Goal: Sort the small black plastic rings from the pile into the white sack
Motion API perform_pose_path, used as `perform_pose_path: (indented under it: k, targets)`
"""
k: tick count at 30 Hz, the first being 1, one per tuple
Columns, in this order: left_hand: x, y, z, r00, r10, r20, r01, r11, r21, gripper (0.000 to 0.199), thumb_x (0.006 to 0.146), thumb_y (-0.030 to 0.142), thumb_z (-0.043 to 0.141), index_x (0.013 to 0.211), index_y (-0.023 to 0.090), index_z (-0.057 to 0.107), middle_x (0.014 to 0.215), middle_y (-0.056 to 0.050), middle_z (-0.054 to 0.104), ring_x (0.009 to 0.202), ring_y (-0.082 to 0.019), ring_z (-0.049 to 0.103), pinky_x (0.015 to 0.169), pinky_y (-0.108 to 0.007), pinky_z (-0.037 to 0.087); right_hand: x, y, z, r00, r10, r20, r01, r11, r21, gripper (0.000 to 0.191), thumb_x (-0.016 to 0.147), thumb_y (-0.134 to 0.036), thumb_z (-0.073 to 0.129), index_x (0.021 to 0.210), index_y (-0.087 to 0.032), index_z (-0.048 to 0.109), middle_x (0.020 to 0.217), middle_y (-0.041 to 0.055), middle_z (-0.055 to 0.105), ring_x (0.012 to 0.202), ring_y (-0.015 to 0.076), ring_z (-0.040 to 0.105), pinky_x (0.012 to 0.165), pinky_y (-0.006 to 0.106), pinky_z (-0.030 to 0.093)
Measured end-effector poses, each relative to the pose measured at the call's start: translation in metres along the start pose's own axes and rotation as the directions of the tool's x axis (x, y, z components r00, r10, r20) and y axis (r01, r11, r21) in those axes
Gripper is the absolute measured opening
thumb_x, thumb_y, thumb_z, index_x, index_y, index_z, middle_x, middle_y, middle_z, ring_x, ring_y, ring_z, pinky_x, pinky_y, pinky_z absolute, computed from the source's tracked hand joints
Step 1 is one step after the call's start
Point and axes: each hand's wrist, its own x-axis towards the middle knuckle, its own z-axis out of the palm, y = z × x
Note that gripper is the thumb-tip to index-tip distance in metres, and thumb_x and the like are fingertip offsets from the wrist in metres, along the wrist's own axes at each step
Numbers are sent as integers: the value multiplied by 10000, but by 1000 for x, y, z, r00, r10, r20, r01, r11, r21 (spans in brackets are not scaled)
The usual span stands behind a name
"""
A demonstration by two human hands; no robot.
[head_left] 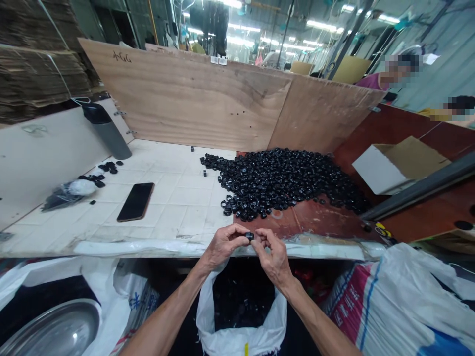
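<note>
Between my fingertips, just past the table's front edge, is a small black ring-like part (249, 236). My left hand (227, 243) pinches it between thumb and forefinger. From the other side my right hand (272, 253) has its thumb and fingers drawn together close against the part; whether they grip it or something tiny is hidden. A big heap of similar black parts (282, 178) spreads over the table beyond my hands. Below them an open white woven sack (241, 341) holds many black pieces.
A phone (135, 201) lies on the white tabletop, with a grey bottle (107, 129) and a plastic bag of dark pieces (67, 193) farther left. Wooden boards (193, 99) wall the back. An open carton (401, 165) stands right. Filled sacks (404, 301) flank the work place. Two people are beyond.
</note>
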Motion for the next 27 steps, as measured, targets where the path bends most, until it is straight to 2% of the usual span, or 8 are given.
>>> perform_pose_path:
  k: [4,8,10,14,16,21,25,27]
  targets:
    - [-13,3,4,998,-56,-18,55,998,-43,157,802,256,718,919,151,714,909,-59,718,854,-191,655,794,-286,527,-8,-7,1,1000,0,28,-2,998,64,121,912,-278,546,944,-201,633,796,25,621,712,167,594,688,281,488]
    - [-24,-1,8,998,65,-15,-64,995,78,139,813,270,718,905,165,720,902,-63,703,849,-194,644,806,-305,514,-18,-8,3,962,233,143,-253,957,141,221,942,-346,510,795,-197,579,574,-46,519,506,119,511,517,228,419]
    - [-30,-4,11,992,122,-4,-121,984,128,131,807,275,730,890,174,724,903,-60,697,859,-196,637,823,-311,506,-24,-7,2,944,286,167,-309,942,134,269,949,-366,498,753,-195,567,535,-57,483,476,111,487,487,219,394]
    - [-41,-10,19,997,-74,-35,71,995,-70,163,819,285,721,936,174,697,880,-44,695,817,-185,652,786,-303,535,-31,-6,0,986,142,90,-153,979,135,153,913,-323,560,969,-194,620,774,2,616,653,141,590,614,246,479]
    - [-45,-12,23,988,-150,-35,143,977,-157,174,826,294,710,945,170,683,853,-35,692,777,-176,654,757,-294,545,-34,-6,1,990,104,99,-116,986,120,137,918,-307,547,930,-197,627,795,13,629,665,147,595,635,254,484]
    - [-53,-19,27,992,-10,-126,9,1000,-13,155,801,275,735,907,167,704,911,-40,665,877,-183,633,819,-280,524,-39,-5,5,942,302,147,-315,946,80,259,953,-364,493,772,-199,577,533,-50,512,476,119,508,514,228,408]
    - [-60,-23,27,982,-155,-111,137,978,-157,163,832,282,702,944,166,677,883,-29,671,808,-170,649,782,-286,545,-44,-7,5,979,163,125,-176,980,96,151,915,-315,543,886,-189,622,728,0,586,629,136,555,635,251,435]
    - [-63,-24,27,981,-170,-96,153,976,-157,151,844,278,692,945,167,672,876,-27,672,793,-168,655,768,-286,552,-45,-5,5,974,162,158,-181,977,111,140,904,-300,553,856,-188,623,719,0,575,625,136,545,625,255,419]
